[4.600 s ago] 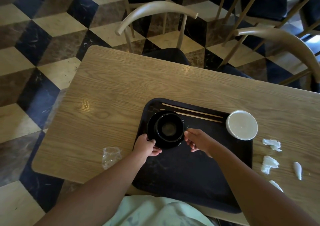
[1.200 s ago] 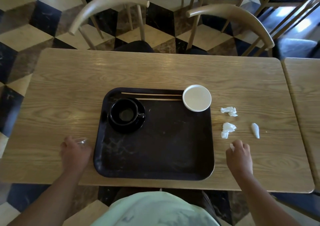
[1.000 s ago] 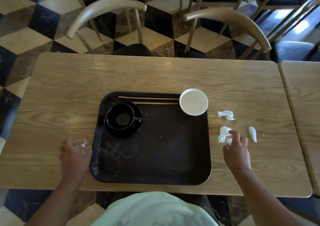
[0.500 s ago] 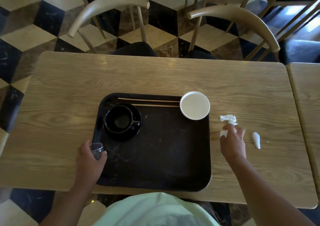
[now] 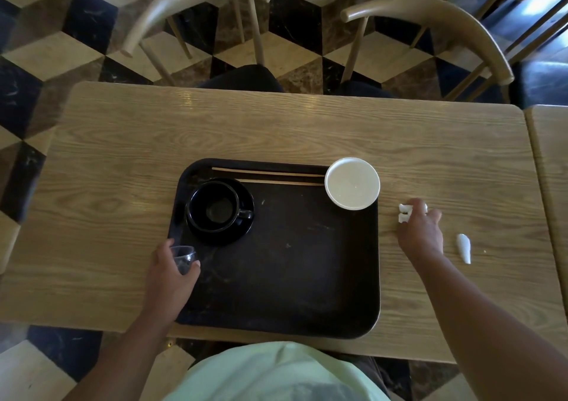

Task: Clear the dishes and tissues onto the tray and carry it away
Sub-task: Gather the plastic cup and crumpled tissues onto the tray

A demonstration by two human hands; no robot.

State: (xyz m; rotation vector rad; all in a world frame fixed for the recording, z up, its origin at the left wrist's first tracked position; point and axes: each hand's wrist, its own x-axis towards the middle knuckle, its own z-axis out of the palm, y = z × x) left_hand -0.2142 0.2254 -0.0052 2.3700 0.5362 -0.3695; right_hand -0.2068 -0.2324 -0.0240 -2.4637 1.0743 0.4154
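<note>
A black tray (image 5: 292, 277) lies on the wooden table (image 5: 276, 130). On it are a black cup on a black saucer (image 5: 219, 210), two wooden chopsticks (image 5: 270, 176) and a white bowl (image 5: 352, 183) at its far right corner. My left hand (image 5: 172, 270) holds a small clear plastic cup (image 5: 183, 256) over the tray's left edge. My right hand (image 5: 419, 231) rests on the table right of the tray, its fingers closed over crumpled white tissues (image 5: 404, 213). Another white tissue (image 5: 463, 247) lies further right, untouched.
Two wooden chairs (image 5: 196, 7) (image 5: 430, 22) with dark seats stand at the table's far side. A second table (image 5: 550, 167) adjoins on the right. The floor has a checkered cube pattern.
My left hand lifted the clear cup from the table and brought it over the tray's left edge. My right hand slid forward, gathering the tissues under its fingers.
</note>
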